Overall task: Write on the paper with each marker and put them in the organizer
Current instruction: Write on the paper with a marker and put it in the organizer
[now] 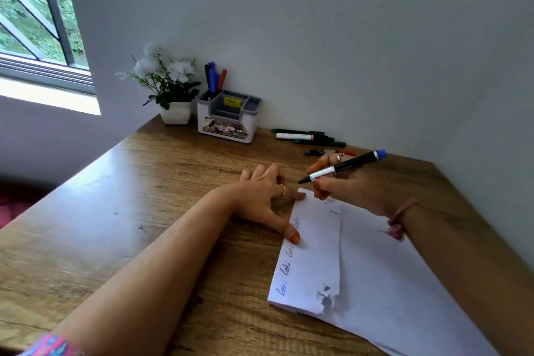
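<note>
- Right hand [358, 191]: sitting right of centre in the frame; fingers [319, 183] curling round a black marker [344, 167] with a silver band and a blue end cap; the marker is slanting, dark tip pointing lower left and hovering just above the upper corner of the paper [375, 283]; whether the tip is touching the sheet cannot be told; a pink band is circling the wrist.
- Left hand [267, 196]: lying at centre frame, fingers released and spread flat; thumb and one fingertip are pressing on the paper's left edge, the remaining fingers resting on the wooden surface [130, 225]; a ring is showing on one finger.
- Paper: white sheet, folded, occupying the lower right of the frame; short handwritten words in blue, black and red are running along its left edge; a torn, smudged patch is showing near its lower fold.
- Organizer [228, 117]: white and grey, standing at upper centre against the wall; black, blue and red markers [214, 76] are standing upright in its back left compartment.
- Loose markers [309, 137]: several, green, white and red among them, lying on the surface to the right of the organizer, near the wall.
- Potted plant [167, 87]: white flowers in a white pot, standing just left of the organizer.
- Window [37, 17]: filling the upper left corner, greenery outside.
</note>
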{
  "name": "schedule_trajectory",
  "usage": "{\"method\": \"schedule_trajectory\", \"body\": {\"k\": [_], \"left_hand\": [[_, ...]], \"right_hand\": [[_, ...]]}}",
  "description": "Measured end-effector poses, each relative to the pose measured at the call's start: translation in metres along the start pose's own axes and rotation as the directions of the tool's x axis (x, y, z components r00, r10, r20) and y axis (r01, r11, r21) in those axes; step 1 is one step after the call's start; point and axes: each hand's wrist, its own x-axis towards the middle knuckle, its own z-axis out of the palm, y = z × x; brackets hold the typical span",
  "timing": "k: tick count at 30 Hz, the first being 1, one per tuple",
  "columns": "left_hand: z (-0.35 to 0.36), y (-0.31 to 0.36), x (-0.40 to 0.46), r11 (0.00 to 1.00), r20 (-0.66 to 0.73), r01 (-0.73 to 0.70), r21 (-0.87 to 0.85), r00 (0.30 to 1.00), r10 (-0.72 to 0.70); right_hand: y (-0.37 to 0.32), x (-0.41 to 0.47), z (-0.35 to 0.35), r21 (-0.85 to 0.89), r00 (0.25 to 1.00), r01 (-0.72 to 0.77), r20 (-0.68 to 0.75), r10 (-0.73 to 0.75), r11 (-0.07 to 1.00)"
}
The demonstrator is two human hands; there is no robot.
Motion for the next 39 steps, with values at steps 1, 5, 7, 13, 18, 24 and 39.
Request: {"method": "schedule_trajectory", "body": {"k": [1, 5, 7, 13, 18, 24, 39], "left_hand": [[-0.001, 0.000, -0.001, 1.000, 0.001, 0.002, -0.006, 1.000, -0.002], [-0.006, 0.007, -0.005, 0.999, 0.019, 0.038, 0.024, 0.999, -0.039], [-0.007, 0.007, -0.006, 0.998, 0.027, 0.055, 0.022, 0.998, -0.056], [-0.003, -0.003, 0.001, 1.000, -0.002, 0.019, -0.025, 1.000, -0.019], [-0.002, -0.001, 0.002, 0.999, 0.006, 0.033, -0.011, 0.999, -0.033], [0.001, -0.002, 0.004, 1.000, 0.005, 0.019, 0.013, 1.000, -0.019], [0.001, -0.001, 0.002, 0.999, -0.011, 0.026, -0.032, 1.000, -0.027]], "right_hand": [[0.001, 0.003, -0.001, -0.036, 1.000, 0.009, 0.005, -0.008, 0.999], [0.017, 0.017, 0.006, -0.005, 1.000, 0.013, 0.028, -0.013, 1.000], [0.030, 0.021, 0.012, 0.056, 1.000, 0.010, -0.011, -0.010, 0.998], [0.045, 0.022, 0.014, 0.097, 0.996, 0.084, -0.019, -0.082, 0.992], [0.045, 0.022, 0.016, 0.052, 0.988, 0.150, 0.034, -0.152, 0.987], [0.051, 0.022, 0.020, 0.037, 0.987, 0.133, 0.081, -0.136, 0.990], [0.054, 0.023, 0.021, -0.016, 0.984, 0.164, 0.077, -0.163, 0.986]]}}
